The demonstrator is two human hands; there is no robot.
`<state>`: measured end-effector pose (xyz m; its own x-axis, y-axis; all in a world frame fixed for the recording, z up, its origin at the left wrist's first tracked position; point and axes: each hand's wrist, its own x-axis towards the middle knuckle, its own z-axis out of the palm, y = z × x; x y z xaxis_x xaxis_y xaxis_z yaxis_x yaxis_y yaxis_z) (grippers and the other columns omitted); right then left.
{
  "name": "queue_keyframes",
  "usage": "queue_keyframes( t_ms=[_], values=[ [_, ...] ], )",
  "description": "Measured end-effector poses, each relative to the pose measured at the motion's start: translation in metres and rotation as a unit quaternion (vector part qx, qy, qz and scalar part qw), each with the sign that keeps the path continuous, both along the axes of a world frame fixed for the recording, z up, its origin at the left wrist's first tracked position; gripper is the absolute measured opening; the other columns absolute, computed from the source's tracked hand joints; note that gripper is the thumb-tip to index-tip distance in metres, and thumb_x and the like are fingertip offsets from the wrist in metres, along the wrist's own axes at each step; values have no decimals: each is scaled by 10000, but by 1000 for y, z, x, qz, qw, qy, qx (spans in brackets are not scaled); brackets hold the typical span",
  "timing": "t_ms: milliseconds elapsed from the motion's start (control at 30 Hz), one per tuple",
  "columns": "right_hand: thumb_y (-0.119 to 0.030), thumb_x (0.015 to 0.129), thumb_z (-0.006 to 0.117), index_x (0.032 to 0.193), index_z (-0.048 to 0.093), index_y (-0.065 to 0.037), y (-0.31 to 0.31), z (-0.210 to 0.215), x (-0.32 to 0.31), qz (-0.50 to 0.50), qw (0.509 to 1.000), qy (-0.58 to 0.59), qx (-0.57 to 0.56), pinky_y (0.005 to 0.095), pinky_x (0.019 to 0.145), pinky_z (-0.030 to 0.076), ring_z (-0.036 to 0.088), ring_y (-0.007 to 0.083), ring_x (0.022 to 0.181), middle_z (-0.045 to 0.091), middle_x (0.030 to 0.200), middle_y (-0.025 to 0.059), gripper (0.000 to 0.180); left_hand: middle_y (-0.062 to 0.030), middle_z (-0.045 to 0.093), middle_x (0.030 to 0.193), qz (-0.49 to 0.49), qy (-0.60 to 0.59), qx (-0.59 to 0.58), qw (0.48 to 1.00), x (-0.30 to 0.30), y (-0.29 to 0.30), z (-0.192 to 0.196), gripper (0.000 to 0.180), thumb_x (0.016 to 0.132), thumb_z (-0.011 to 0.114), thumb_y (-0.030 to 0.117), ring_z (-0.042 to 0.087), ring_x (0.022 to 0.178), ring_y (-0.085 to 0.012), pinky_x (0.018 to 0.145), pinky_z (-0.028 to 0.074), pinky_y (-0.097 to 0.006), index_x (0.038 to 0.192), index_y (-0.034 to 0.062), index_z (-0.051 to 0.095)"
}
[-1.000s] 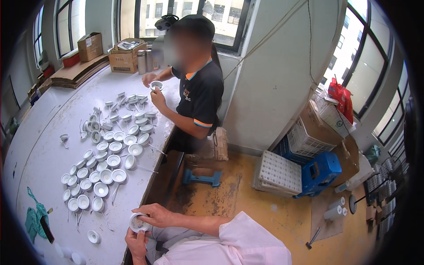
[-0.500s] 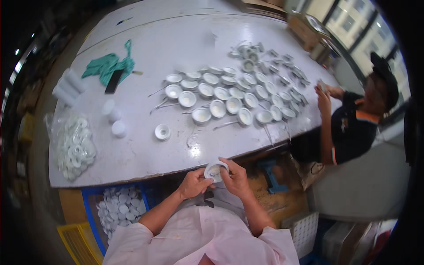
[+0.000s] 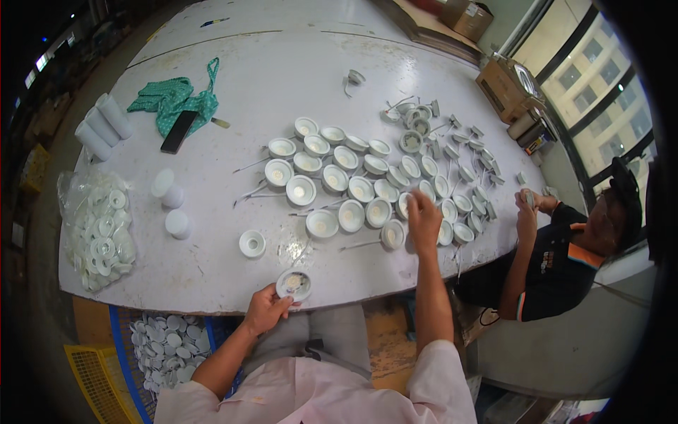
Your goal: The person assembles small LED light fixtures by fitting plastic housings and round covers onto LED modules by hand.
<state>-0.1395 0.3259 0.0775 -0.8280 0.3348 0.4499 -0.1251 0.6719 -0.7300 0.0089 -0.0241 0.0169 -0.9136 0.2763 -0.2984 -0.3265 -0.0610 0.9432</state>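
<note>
At the table's front edge, my left hand (image 3: 267, 309) grips a round white downlight (image 3: 294, 283) by its rim, tilted so its inside with a pale yellowish disc faces up. My right hand (image 3: 426, 220) reaches over the table into a group of similar white downlights (image 3: 378, 211), several with thin wires trailing. Its fingers are bunched beside one of them; whatever they hold, if anything, is hidden. A separate white ring-shaped piece (image 3: 252, 244) lies on the table ahead of my left hand.
A bag of white rings (image 3: 106, 240), white round caps (image 3: 178, 224), white tubes (image 3: 113, 116), a green cloth (image 3: 166, 102) and a phone (image 3: 179, 132) are on the left. A blue crate (image 3: 123, 346) holds white discs. A co-worker (image 3: 547, 261) handles a small part at right.
My hands have separated: the left keeps the downlight and has moved left to the table edge, while the right has let go of it and reached forward to the group.
</note>
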Motion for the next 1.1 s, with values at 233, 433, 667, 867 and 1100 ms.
queue_keyframes(
  t_ms=[233, 433, 667, 867, 1100],
  values=[
    [-176, 802, 670, 1202, 600, -62, 75, -20, -159, -53, 969, -56, 234, 394, 841, 503, 627, 296, 980, 615, 1166, 155, 423, -137, 704, 887, 10, -58, 15, 998, 4, 5, -6, 259, 898, 585, 76, 588, 637, -84, 548, 474, -218, 1119, -59, 582],
    [-160, 714, 706, 1260, 561, -92, 80, -24, -208, -52, 915, -156, 367, 438, 975, 441, 494, 383, 1177, 534, 1278, 162, 569, -135, 708, 889, 26, -84, 26, 996, 5, 4, -5, 244, 896, 575, 63, 577, 631, -75, 548, 470, -216, 1110, -54, 585],
    [-221, 743, 709, 1209, 595, -80, 82, -32, -219, -8, 921, -185, 344, 442, 984, 435, 509, 375, 1158, 535, 1264, 170, 500, -118, 703, 860, 37, -87, -8, 995, 7, 4, -4, 244, 892, 560, 49, 537, 589, -66, 530, 451, -218, 1115, -46, 586],
    [-158, 807, 714, 1086, 651, -22, -15, -8, -184, 136, 978, -5, 161, 380, 800, 515, 645, 282, 926, 656, 1070, 161, 317, -87, 702, 867, -6, -72, -17, 997, 0, -6, -1, 228, 896, 602, 87, 535, 594, -60, 531, 448, -222, 1099, -18, 604],
    [-291, 696, 792, 1272, 562, -49, -181, -4, -34, 565, 799, -80, 192, 389, 966, 454, 501, 329, 1150, 550, 1239, 139, 666, -106, 698, 940, -5, -43, 47, 998, 17, -8, -6, 297, 879, 599, 74, 636, 747, -101, 574, 480, -223, 1159, -25, 593]
  ],
)
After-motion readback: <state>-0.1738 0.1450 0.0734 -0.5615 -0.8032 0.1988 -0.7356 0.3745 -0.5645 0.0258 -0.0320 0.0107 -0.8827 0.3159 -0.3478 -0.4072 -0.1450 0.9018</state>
